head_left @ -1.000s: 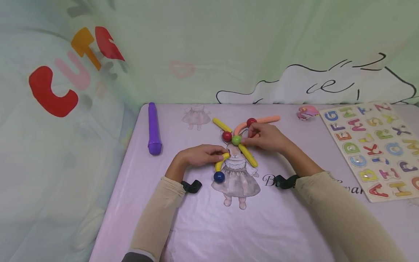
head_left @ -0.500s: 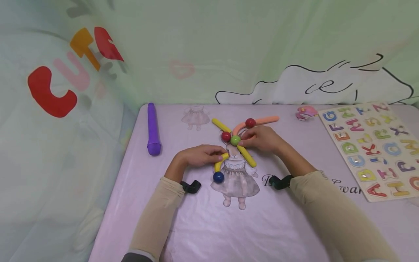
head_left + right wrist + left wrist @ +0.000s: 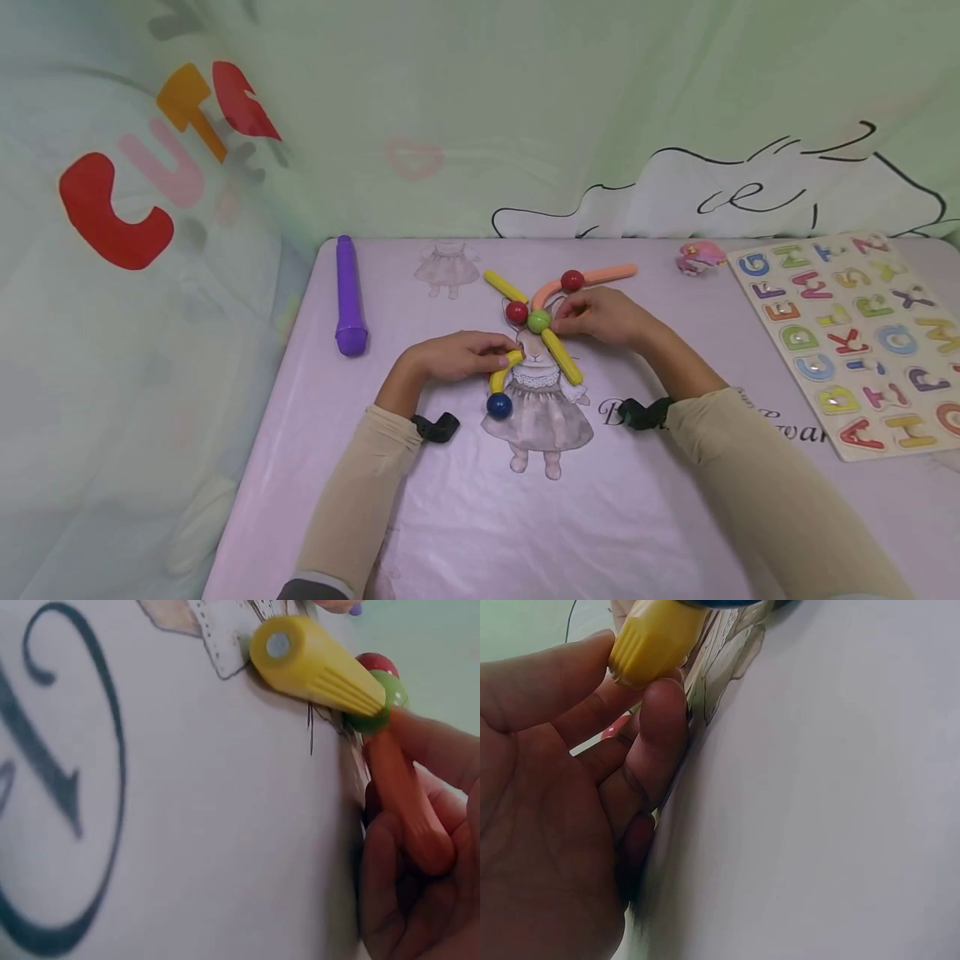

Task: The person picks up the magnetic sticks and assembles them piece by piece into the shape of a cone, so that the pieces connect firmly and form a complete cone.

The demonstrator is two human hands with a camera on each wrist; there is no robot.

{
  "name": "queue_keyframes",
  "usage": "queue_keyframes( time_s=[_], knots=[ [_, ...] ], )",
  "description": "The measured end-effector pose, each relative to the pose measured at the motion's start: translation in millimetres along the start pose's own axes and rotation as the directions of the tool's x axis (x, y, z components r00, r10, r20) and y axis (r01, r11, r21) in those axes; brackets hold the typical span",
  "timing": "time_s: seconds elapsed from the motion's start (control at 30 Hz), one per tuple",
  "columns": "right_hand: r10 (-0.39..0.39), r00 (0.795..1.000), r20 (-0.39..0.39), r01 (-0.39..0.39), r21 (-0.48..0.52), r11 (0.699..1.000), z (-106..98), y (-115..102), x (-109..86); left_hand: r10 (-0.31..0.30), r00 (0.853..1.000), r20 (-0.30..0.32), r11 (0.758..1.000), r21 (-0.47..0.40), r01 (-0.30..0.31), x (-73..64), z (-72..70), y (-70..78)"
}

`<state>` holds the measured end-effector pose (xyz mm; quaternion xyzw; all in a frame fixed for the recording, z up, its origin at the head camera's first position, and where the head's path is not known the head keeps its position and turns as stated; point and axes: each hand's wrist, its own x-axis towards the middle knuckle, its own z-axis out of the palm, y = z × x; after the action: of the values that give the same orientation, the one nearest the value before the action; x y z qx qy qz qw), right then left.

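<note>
My left hand (image 3: 465, 356) pinches a short curved yellow magnetic stick (image 3: 654, 641) between thumb and fingers. A blue ball (image 3: 499, 406) sits at that stick's lower end. My right hand (image 3: 603, 317) has its fingers round an orange magnetic stick (image 3: 409, 799), which meets a green ball (image 3: 391, 690); the hand hides this stick in the head view. From the green ball a straight yellow stick (image 3: 319, 664) with a silver end disc runs toward me. A red ball (image 3: 517, 312) touches its left side, with another yellow stick (image 3: 505, 286) beyond. A curved orange stick (image 3: 545, 292) leads to a second red ball (image 3: 572, 281).
A straight orange stick (image 3: 611, 273) extends right from the second red ball. A purple microphone-shaped toy (image 3: 349, 300) lies at the left, a small pink toy (image 3: 700, 258) at the back. The wooden letter board (image 3: 828, 425) stands at the right on the printed tablecloth (image 3: 450, 517).
My right hand has drawn slightly down and left from the second red ball, uncovering it, and its fingertips are now by the green ball. My left hand keeps its pinch in place.
</note>
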<state>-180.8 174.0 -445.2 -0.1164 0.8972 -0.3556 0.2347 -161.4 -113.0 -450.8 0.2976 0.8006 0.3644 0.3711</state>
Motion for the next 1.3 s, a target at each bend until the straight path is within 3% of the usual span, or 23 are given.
queue_keyframes(
  time_s=[0.23,0.47,0.77,1.1,1.3],
  knots=[
    [0.035,0.999,0.014,-0.036,0.059,0.998,-1,4,-7.3,0.008,1.000,0.005,1.000,-0.030,-0.008,0.9,0.5,-0.9],
    [0.039,0.999,-0.029,-0.036,0.113,0.993,-5,11,-14.9,0.005,1.000,0.013,0.997,-0.079,-0.004,2.0,0.9,-0.9],
    [0.034,0.994,-0.104,-0.026,0.075,0.997,-6,10,-24.6,0.041,0.998,0.040,0.993,-0.108,-0.037,2.3,-0.4,-2.2],
    [-0.027,1.000,0.003,0.026,0.198,0.980,-2,-7,-43.0,0.065,0.997,0.046,0.979,-0.194,-0.055,3.2,0.0,-4.8],
    [-0.040,0.999,-0.005,0.040,0.225,0.974,11,-9,-52.1,0.071,0.996,0.047,0.981,-0.185,-0.062,1.8,-0.5,-3.8]
  ],
)
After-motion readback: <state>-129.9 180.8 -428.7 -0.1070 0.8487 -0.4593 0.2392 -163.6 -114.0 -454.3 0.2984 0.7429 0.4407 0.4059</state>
